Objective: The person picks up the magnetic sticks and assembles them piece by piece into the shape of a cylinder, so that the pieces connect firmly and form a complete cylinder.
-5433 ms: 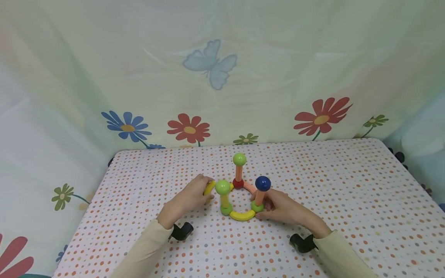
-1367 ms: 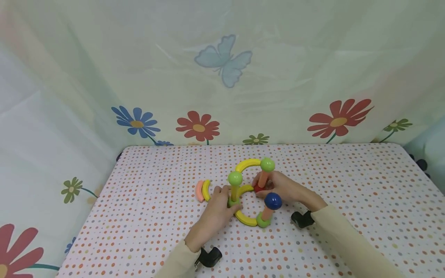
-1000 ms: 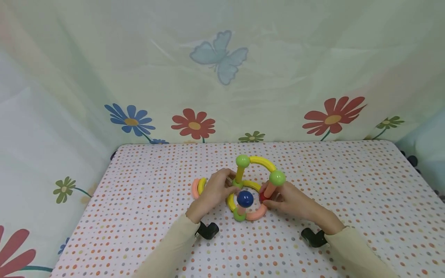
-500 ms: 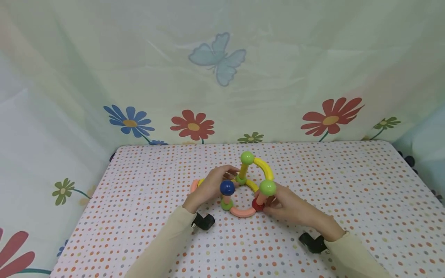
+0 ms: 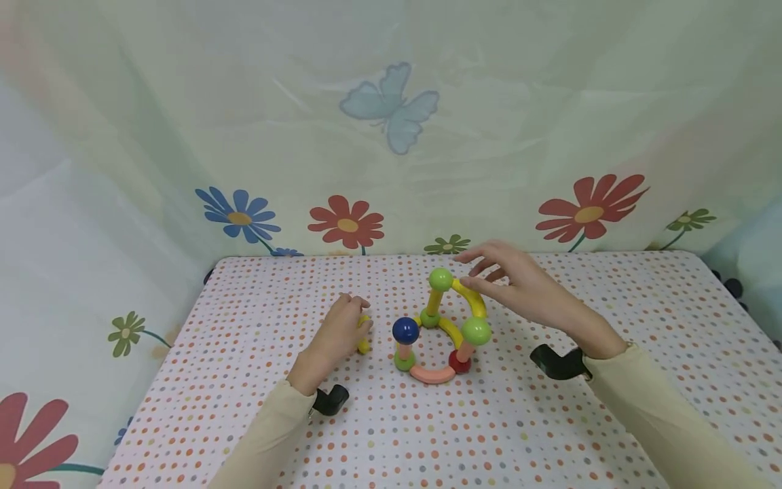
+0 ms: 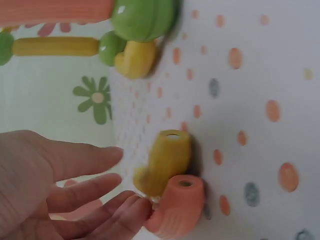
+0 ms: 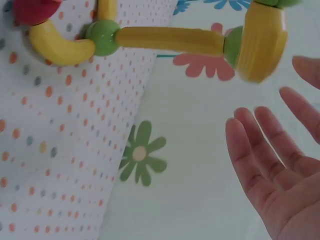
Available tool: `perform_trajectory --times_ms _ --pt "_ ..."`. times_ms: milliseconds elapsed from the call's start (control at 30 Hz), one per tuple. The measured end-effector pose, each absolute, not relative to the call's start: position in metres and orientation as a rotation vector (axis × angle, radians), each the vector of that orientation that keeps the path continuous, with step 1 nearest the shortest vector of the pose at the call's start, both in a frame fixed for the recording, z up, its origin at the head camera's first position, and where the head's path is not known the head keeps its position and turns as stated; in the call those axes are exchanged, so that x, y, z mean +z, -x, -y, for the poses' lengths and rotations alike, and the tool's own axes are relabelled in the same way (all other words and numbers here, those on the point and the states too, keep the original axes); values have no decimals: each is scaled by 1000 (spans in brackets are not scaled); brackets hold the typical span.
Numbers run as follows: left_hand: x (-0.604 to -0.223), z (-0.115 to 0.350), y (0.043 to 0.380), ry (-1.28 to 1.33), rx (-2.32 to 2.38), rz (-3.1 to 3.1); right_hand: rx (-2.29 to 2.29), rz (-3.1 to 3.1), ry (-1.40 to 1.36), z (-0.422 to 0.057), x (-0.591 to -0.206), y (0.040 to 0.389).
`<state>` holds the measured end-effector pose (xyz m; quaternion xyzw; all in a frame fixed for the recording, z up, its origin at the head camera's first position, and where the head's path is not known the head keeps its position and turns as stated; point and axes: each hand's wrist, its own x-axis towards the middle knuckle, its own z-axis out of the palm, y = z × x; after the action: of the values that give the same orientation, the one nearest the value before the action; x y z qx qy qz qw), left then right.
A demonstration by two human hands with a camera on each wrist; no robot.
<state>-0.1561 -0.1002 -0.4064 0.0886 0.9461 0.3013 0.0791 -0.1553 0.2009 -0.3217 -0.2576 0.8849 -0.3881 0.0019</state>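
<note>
A toy frame of magnetic-looking balls and rods stands mid-table in the head view. Its three upright rods carry a blue ball (image 5: 406,331), a back green ball (image 5: 440,279) and a right green ball (image 5: 476,331). A yellow curved rod (image 5: 473,299) runs between the two green balls at the top; a pink curved rod (image 5: 432,374) lies at the base. My right hand (image 5: 525,288) hovers beside the top curve, fingers spread, holding nothing. Left of the frame, my left hand (image 5: 332,336) reaches over loose yellow (image 6: 170,155) and pink curved rods (image 6: 181,207), fingertips at the pink one.
A dotted cloth (image 5: 489,435) covers the table. Behind it hangs a flowered curtain (image 5: 476,136), close to the back edge. A black wrist camera (image 5: 330,400) sits under the left wrist, another black camera (image 5: 559,362) under the right.
The frame was turned on the table between both hands. Since then my right hand has let go of its red-ball corner and risen; my left hand has moved left to the loose rods.
</note>
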Motion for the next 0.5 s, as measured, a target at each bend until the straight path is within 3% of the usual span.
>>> perform_trajectory --times_ms 500 --pt "-417 95 151 -397 864 -2861 -1068 -2768 936 -167 -323 171"
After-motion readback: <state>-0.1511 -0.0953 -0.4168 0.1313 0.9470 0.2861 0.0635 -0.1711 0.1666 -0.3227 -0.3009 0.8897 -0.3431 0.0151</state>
